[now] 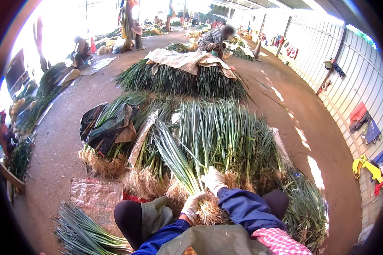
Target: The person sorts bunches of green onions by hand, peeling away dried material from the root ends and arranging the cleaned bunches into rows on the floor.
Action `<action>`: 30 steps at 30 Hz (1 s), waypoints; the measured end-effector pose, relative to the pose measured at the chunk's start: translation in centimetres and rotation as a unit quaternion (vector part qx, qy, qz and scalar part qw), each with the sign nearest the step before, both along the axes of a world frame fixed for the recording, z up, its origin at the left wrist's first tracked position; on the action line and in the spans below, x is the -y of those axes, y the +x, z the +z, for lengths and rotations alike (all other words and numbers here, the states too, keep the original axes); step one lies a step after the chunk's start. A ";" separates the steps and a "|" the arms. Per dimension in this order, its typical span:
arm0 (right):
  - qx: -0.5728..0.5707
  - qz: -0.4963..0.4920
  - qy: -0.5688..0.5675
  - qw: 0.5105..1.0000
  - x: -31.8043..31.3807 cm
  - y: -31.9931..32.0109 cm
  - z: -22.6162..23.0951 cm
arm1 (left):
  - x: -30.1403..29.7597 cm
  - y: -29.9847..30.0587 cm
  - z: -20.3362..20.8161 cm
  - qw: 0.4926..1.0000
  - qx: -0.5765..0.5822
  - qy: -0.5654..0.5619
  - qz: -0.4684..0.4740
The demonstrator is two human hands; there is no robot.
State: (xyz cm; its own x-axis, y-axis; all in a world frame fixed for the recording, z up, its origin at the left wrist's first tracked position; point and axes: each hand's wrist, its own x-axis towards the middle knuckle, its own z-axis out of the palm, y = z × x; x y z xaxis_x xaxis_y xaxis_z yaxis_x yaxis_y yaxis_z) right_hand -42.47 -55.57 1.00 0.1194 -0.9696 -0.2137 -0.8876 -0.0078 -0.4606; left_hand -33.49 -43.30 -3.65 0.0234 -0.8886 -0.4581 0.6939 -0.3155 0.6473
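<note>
A bunch of green onions (pixel 174 155) slants across in front of my knees, its leaves pointing away and to the left, its pale roots (pixel 209 211) toward me. My left hand (pixel 193 205), in a white glove, is wrapped round the bunch just above the roots. Gloved as well, my right hand (pixel 214 180) is closed at the white stems on the right side of the bunch; its fingertips are partly hidden. Right behind stands a dense pile of green onions (pixel 225 136), leaves up and roots down.
More green onions lie on a reddish sheet (pixel 93 199) at the lower left and in a heap (pixel 304 208) at my right. Dark plastic (pixel 110 127) covers part of the pile. Farther off, a person (pixel 212 42) sits behind a covered heap (pixel 183 80). A metal wall (pixel 323 46) runs along the right.
</note>
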 end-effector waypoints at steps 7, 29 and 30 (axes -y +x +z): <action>-0.141 0.056 -0.241 0.959 2.8 0.8 -0.9 | 0.4 -0.5 -1.1 0.999 0.042 0.010 0.009; 0.589 0.147 0.533 0.589 -6.1 -3.8 2.3 | -0.2 0.3 -2.2 0.978 -0.200 0.033 0.057; 0.551 0.171 0.481 0.660 -6.9 -3.3 5.7 | -0.7 1.1 -2.9 0.974 -0.222 0.022 0.048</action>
